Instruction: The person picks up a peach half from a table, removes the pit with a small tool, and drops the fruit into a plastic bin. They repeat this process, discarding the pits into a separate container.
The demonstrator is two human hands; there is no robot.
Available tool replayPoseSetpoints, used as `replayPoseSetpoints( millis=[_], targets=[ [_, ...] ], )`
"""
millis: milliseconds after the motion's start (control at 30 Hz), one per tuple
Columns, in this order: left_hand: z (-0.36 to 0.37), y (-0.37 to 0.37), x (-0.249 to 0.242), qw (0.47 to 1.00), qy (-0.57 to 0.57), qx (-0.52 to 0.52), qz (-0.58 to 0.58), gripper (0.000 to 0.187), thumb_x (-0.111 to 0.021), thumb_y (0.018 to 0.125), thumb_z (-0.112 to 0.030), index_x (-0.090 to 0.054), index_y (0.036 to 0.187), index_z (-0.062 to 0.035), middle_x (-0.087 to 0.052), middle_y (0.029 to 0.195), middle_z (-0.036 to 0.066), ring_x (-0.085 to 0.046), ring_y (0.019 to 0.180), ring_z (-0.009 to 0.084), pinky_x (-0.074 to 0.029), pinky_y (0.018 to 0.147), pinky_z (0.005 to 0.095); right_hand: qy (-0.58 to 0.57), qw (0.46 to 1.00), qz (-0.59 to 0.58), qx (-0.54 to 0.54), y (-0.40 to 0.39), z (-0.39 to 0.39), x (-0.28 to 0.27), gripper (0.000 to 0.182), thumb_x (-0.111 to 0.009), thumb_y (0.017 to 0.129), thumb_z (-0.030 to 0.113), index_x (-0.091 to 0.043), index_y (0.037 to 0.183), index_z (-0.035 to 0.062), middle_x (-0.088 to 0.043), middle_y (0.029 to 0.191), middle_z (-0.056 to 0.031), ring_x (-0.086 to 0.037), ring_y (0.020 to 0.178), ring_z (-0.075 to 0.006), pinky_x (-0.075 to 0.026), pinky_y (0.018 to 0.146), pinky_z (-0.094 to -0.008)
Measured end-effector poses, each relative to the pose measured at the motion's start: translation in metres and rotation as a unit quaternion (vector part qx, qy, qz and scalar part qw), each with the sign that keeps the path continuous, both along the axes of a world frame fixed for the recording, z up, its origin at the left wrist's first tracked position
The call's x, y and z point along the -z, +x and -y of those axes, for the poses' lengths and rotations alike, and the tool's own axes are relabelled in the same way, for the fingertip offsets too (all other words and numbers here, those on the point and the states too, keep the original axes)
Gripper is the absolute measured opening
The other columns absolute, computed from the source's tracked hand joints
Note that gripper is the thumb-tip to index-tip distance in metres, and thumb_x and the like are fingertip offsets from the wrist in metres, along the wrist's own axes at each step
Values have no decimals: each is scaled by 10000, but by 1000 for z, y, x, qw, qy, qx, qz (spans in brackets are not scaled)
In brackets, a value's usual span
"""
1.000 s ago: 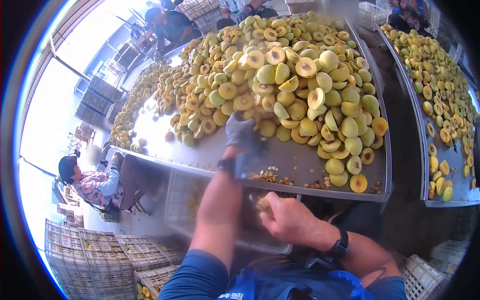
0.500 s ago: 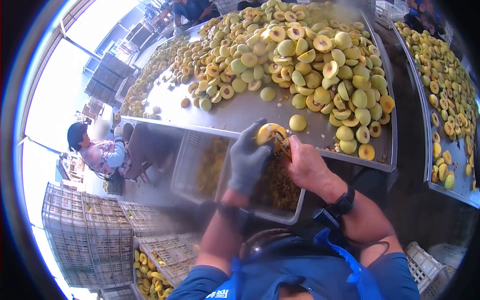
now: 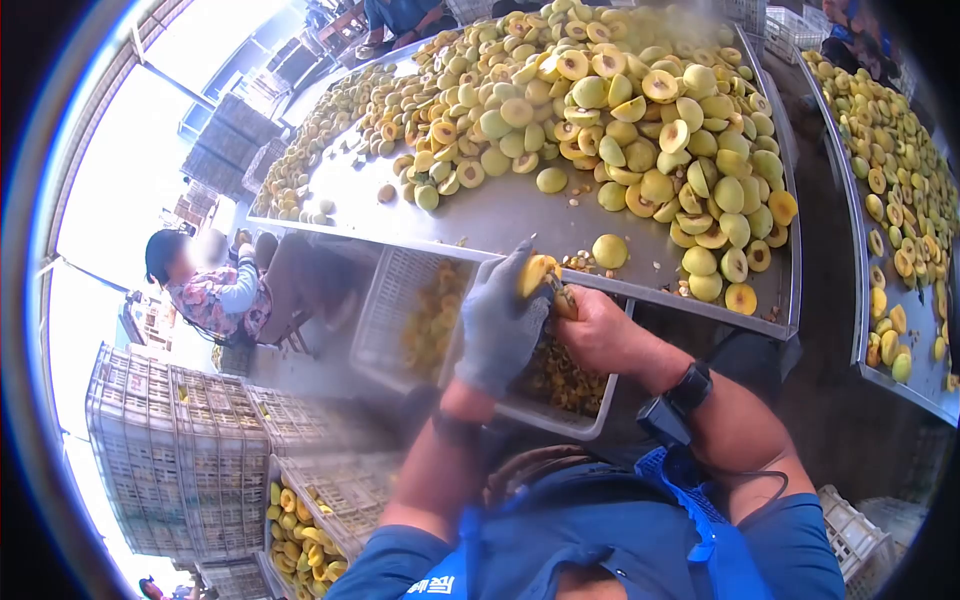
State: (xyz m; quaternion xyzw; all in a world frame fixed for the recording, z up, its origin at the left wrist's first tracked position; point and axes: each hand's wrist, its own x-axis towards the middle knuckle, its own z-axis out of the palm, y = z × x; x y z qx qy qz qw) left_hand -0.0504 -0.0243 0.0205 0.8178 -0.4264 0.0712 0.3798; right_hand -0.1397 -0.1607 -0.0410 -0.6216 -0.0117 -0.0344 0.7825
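My left hand, in a grey glove, is closed around a yellow peach half just off the table's front edge. The bare right hand grips a small pitting tool, whose dark metal end meets the peach half's right side. Fingers and glove hide much of the tool. Below both hands sits a crate of scraps and pits. A whole-looking peach piece lies on the metal table, near my right hand.
Many halved peaches are heaped on the table; a second loaded table stands right. A pale crate of peach pieces is left of my hands. Stacked crates and a seated person are further left.
The peach half has turned, so less of its cut face shows. My right hand has moved slightly down and left with the tool. The whole view has shifted slightly.
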Motion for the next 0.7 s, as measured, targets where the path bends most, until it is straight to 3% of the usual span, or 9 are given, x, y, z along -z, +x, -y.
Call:
replayPoseSetpoints(
  millis=[67, 100, 167, 200, 300, 467, 533, 600, 700],
  targets=[
    [-6, -1, -3, 1000, 5, 29, -3, 535, -727, 871, -83, -610, 1388, -15, -673, 1289, 182, -669, 1140, 299, -542, 950, 392, -67, 996, 9, 63, -5, -8, -1, 260, -561, 980, 112, -626, 1215, 22, -703, 1061, -121, -643, 968, -163, -528, 877, -347],
    [-8, 0, -1, 989, -57, 44, -128, 544, -719, 875, -75, -595, 1400, -3, -670, 1267, 164, -665, 1127, 277, -533, 962, 377, -101, 990, 15, 94, -7, -9, -7, 255, -553, 977, 97, -635, 1207, 26, -694, 1063, -84, -614, 970, -118, -521, 882, -325],
    [-15, 2, 8, 910, -173, 75, -369, 564, -701, 883, -57, -564, 1424, 20, -662, 1223, 127, -655, 1101, 232, -516, 985, 346, -6, 998, -57, -8, -17, 4, -42, 190, -549, 993, 85, -621, 1162, 38, -668, 964, -51, -604, 890, -110, -518, 824, -297],
    [-16, 0, -5, 857, -221, 125, -449, 562, -659, 921, -98, -533, 1451, 41, -628, 1302, 108, -607, 1166, 179, -483, 1037, 321, 2, 998, -63, -26, -20, 6, -46, 171, -549, 994, 84, -615, 1145, 38, -656, 924, -39, -600, 856, -114, -518, 797, -299],
    [-22, 6, 0, 806, -241, 143, -522, 544, -638, 959, -146, -525, 1459, 38, -617, 1341, 130, -605, 1189, 184, -487, 1032, 318, -65, 998, -13, -12, -20, 5, -37, 152, -556, 982, 86, -598, 1114, 24, -628, 826, -16, -593, 763, -142, -517, 726, -337],
    [-20, 6, 12, 816, -256, 122, -503, 512, -598, 1006, -205, -532, 1451, 39, -635, 1323, 135, -628, 1159, 185, -499, 1017, 315, -197, 969, 84, 124, -20, -3, -19, 212, -589, 939, 85, -568, 1124, -16, -626, 728, -69, -612, 650, -233, -508, 646, -412],
    [-20, 6, 10, 825, -257, 123, -488, 504, -581, 1023, -232, -537, 1443, 44, -637, 1325, 139, -633, 1159, 187, -500, 1021, 316, -229, 961, 68, 138, -22, -1, -28, 239, -594, 927, 81, -561, 1134, -33, -636, 727, -135, -636, 656, -295, -511, 650, -422],
    [-22, 6, 8, 888, -219, 131, -383, 496, -563, 1040, -247, -540, 1432, 56, -638, 1328, 144, -636, 1161, 191, -502, 1023, 319, -267, 954, 29, 131, -28, 5, -42, 263, -595, 921, 79, -556, 1147, -51, -646, 751, -217, -666, 700, -367, -521, 673, -423],
    [-23, 4, 6, 906, -192, 123, -355, 479, -545, 1059, -252, -552, 1410, 73, -644, 1323, 147, -641, 1163, 195, -506, 1022, 322, -268, 956, 16, 120, -28, 2, -40, 282, -602, 919, 88, -550, 1147, -69, -651, 802, -294, -673, 796, -470, -525, 688, -460]
  ],
)
